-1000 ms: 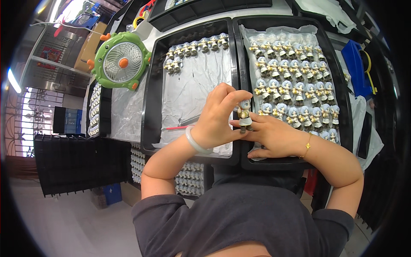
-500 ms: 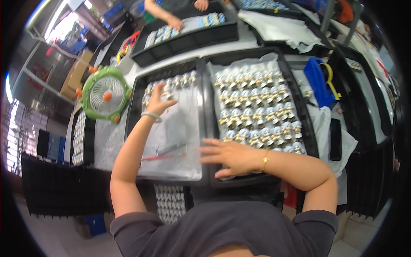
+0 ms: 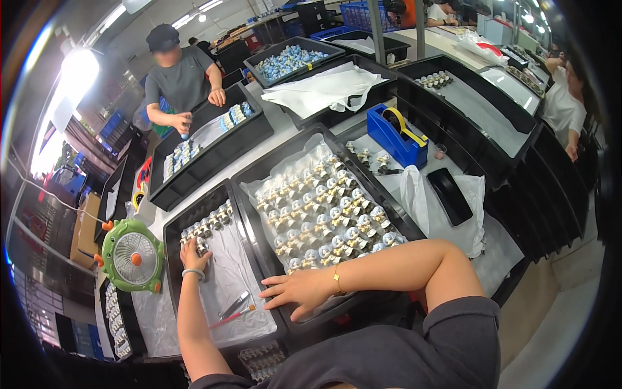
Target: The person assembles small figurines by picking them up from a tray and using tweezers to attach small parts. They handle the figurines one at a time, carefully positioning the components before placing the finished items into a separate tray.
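Observation:
My left hand (image 3: 194,255) is over the left black tray (image 3: 170,249), its fingertips at the near end of a short row of small figurines (image 3: 216,219). Thumb and fingers stand apart around one white-and-dark figurine (image 3: 202,247), partly hidden by them; no grip on it shows. My right hand (image 3: 301,290) lies with spread fingers across the near side of the right black tray (image 3: 414,223), holding nothing. Several slanting rows of pale-blue, gold and white figurines (image 3: 324,223) stand in that tray on a clear plastic sheet. Tweezers (image 3: 234,305) and a red-handled brush (image 3: 233,316) lie in the left tray.
A green fan (image 3: 134,256) stands at the left. Beyond the trays are a blue tape dispenser (image 3: 396,139), a dark phone (image 3: 449,196) and white sheets (image 3: 324,87). Across the table, a co-worker (image 3: 181,84) handles figurines in another tray (image 3: 214,162). Stacked black trays (image 3: 538,201) stand at the right.
The view has swung upward and turned, showing more of the room. My left hand has come down to the near end of the figurine row. My right hand stays by the trays' near rims.

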A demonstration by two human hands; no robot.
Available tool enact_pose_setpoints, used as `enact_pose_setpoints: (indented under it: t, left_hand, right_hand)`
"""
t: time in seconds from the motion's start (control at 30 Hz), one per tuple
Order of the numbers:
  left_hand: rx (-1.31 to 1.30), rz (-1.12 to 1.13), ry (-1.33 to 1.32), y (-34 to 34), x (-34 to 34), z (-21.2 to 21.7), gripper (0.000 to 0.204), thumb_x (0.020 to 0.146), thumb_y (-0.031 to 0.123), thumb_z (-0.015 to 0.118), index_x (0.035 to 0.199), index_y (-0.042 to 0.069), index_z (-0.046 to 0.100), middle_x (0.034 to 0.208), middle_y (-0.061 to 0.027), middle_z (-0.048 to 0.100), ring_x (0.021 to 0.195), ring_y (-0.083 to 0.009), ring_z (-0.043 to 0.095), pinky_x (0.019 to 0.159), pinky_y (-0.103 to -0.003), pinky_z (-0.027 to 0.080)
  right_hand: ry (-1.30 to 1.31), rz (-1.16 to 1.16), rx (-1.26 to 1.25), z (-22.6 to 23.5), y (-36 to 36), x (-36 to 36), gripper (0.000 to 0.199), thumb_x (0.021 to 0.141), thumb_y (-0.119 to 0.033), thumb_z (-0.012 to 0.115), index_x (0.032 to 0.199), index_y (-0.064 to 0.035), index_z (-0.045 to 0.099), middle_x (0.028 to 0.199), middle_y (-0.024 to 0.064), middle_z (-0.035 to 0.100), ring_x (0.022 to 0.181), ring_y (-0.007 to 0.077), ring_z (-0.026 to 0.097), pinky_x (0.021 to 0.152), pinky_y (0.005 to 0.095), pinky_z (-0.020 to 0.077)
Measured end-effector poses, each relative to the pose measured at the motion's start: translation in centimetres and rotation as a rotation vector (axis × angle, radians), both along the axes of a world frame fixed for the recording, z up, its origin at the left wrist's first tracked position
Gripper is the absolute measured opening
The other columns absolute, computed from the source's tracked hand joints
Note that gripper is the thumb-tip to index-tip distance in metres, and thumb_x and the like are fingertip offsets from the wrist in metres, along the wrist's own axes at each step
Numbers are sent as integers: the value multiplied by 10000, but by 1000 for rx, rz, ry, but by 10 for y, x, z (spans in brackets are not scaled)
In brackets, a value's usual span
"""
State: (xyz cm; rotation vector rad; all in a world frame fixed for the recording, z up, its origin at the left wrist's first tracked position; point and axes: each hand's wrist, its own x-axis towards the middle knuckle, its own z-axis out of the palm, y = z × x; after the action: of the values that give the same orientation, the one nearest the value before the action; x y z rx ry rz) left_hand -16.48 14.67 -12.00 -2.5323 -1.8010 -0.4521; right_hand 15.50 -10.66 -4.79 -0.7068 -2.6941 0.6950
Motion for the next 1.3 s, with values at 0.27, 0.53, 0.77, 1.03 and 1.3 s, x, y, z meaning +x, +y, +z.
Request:
enact_pose_setpoints:
  t: [0.27, 0.53, 0.77, 1.03, 1.3]
  left_hand:
    - [16, -42, 37, -3, 11, 7, 661, 589, 289, 708, 1178, 126, 455, 1175, -84, 461, 1133, -290, 347, 986, -412, 201]
    - [40, -45, 111, -3, -1, 4, 693, 617, 326, 705, 1214, 112, 426, 1193, -103, 467, 1113, -289, 398, 950, -395, 278]
    - [384, -348, -247, -28, 102, 61, 508, 727, 187, 620, 1180, 52, 432, 1118, -150, 488, 1034, -307, 445, 898, -384, 319]
    - [90, -467, 461, -33, 230, 68, 344, 728, 206, 491, 1042, 80, 557, 1122, -139, 518, 1169, -323, 358, 1014, -502, 158]
    - [-309, -227, 561, -6, 266, 72, 359, 713, 325, 520, 990, 105, 582, 1073, -154, 567, 1074, -317, 483, 1001, -528, 166]
  right_hand:
    - [-10, 4, -7, 1, 0, 0, 587, 746, -332, 588, 1274, -177, 384, 1389, 62, 239, 1306, 259, 126, 907, 401, 382]
    - [37, 14, 46, -4, 4, -4, 573, 738, -347, 601, 1246, -154, 418, 1369, 69, 279, 1290, 275, 168, 905, 403, 383]
    - [99, 6, 16, -10, 1, -2, 566, 727, -328, 615, 1227, -133, 435, 1351, 80, 299, 1275, 295, 192, 941, 398, 354]
    - [129, 75, 52, -16, 9, -9, 612, 676, -373, 647, 1210, -147, 447, 1285, 121, 358, 1255, 334, 206, 860, 446, 411]
    - [210, 144, 116, -38, 24, -19, 661, 683, -505, 615, 1192, -104, 481, 1269, 178, 383, 1193, 426, 249, 992, 467, 225]
